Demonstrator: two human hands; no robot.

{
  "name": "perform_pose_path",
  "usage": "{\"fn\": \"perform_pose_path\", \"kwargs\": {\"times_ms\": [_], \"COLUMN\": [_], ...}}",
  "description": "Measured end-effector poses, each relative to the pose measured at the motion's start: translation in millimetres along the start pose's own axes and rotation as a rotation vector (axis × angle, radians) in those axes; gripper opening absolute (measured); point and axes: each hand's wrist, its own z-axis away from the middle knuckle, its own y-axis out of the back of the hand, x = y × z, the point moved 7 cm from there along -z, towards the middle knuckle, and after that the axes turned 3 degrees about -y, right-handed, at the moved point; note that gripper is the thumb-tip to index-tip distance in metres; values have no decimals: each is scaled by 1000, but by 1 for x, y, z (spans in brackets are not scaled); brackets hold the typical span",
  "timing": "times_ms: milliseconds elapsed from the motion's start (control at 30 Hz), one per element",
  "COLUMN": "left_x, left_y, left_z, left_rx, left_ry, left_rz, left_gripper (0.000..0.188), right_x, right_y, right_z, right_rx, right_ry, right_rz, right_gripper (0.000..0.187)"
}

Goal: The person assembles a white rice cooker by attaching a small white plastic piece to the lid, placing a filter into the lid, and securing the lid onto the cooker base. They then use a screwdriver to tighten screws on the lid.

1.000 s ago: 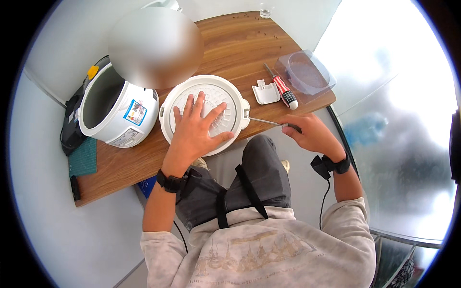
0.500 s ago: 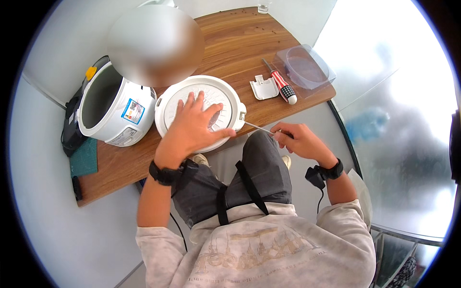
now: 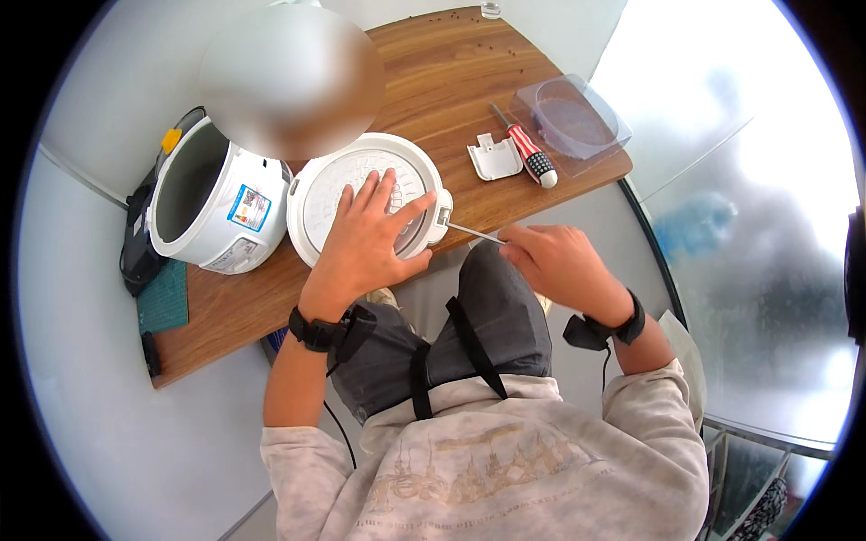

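Observation:
A round white rice cooker lid (image 3: 317, 209) lies on the table near its front edge. My left hand (image 3: 365, 230) rests on it, fingers spread, pressing on its ribbed middle. In my right hand (image 3: 559, 261) is a screwdriver (image 3: 474, 233); my closed fingers hide its handle. Its thin metal shaft reaches left to the notched latch (image 3: 443, 217) on the lid's right rim, and the tip is at or in that notch. Left of the lid stands the white rice cooker body (image 3: 236, 209), uncovered at the top.
Right of the lid lie a small white plastic cover (image 3: 495, 160) and a second screwdriver (image 3: 532, 155) with a patterned handle. A clear plastic box (image 3: 586, 122) sits by the table's right edge. At left are a black bag (image 3: 140, 239) and a green mat (image 3: 165, 298). A blurred patch covers the back left.
The lid has turned and shifted slightly left and away. My right hand has rolled over, knuckles up, with the screwdriver still at the latch. My left hand stays on the lid.

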Motion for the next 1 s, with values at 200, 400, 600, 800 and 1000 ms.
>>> {"fn": "perform_pose_path", "kwargs": {"times_ms": [200,400,600,800,1000], "left_x": [-7,-14,-16,-23,-55], "left_y": [1,0,-1,1,18], "left_z": [0,-3,0,-1,10], "left_rx": [-27,-24,7,34,298], "left_ry": [-43,-25,-24,-74,57], "left_rz": [44,13,22,51,428], "left_gripper": [68,69,70,53,29], "right_x": [23,10,13,11,18], "right_y": [-9,-26,-42,-42,-33], "right_z": [-10,6,12,10,6], "right_rx": [57,301,352,275,245], "right_ry": [74,62,25,-7,-9], "right_rz": [-230,-141,-272,-277,-269], "right_gripper": [15,14,13,14,15]}}
